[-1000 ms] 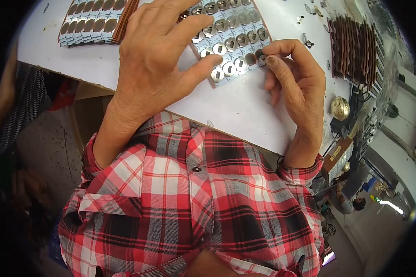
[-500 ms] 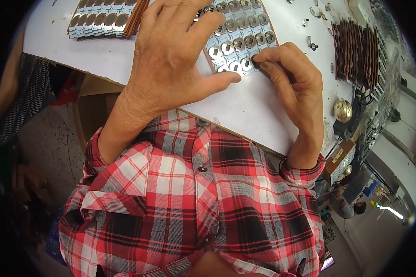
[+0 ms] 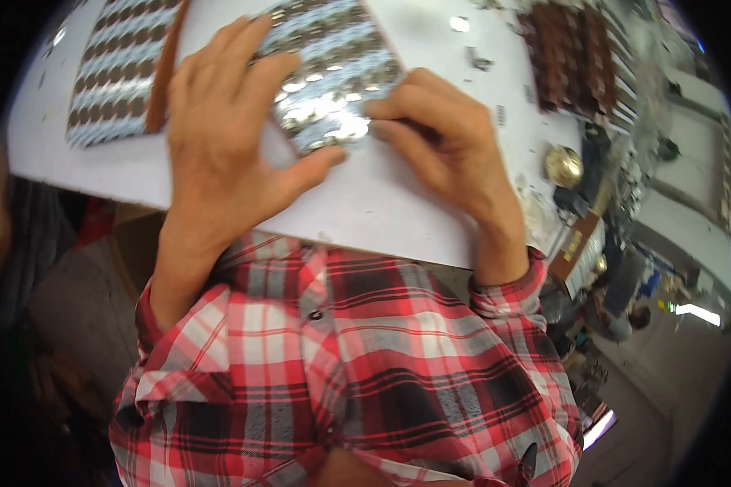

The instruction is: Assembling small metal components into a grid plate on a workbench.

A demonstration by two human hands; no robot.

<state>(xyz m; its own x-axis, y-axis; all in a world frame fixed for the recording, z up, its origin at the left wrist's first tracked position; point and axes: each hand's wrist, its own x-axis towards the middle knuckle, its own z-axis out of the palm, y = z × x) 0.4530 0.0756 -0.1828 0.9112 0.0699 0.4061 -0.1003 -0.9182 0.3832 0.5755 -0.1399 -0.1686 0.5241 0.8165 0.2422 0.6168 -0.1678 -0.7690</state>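
Broadly, a white table [image 3: 382,215] stretches across the far side of the scene. On its left part lies a stack of pale blue panels [image 3: 126,73] with rows of dark round spots. On the far right stands a bundle of dark brown boards [image 3: 573,57]. Between them lies a single pale blue panel [image 3: 329,77] carrying rows of shiny metal pieces, blurred and glaring. The left hand [image 3: 219,130] spreads wide open over its left side, thumb stretched to the near edge, gripping nothing visible. The right hand [image 3: 451,134] is half curled at the near right corner, thumb and forefinger close together; whether they pinch anything cannot be told. A round brass-coloured object [image 3: 563,166] sits farther right, and a small metal part [image 3: 479,59] lies beyond the right hand.
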